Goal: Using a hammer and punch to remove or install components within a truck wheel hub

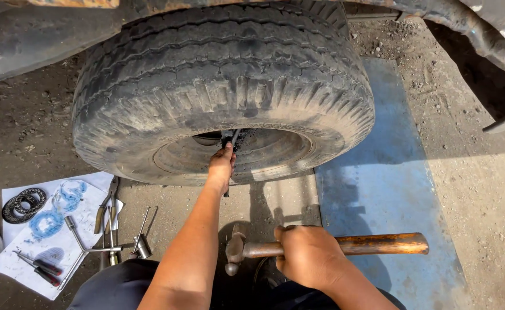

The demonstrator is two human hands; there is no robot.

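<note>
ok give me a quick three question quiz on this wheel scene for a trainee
1. True or false: the right hand grips a hammer by its handle.
2. Multiple choice: where is the thin tool in the left hand set? A) against the tyre tread, B) at the wheel hub, C) on the paper sheet
3. Fill the gap: the two ring-shaped bearings lie on the ____ sheet on the ground, on the person's left.

Key
1. True: the handle is rusty orange and the head points left.
2. B: the tip sits in the greasy dark centre inside the tyre.
3. White, with blue smears on it.
</note>
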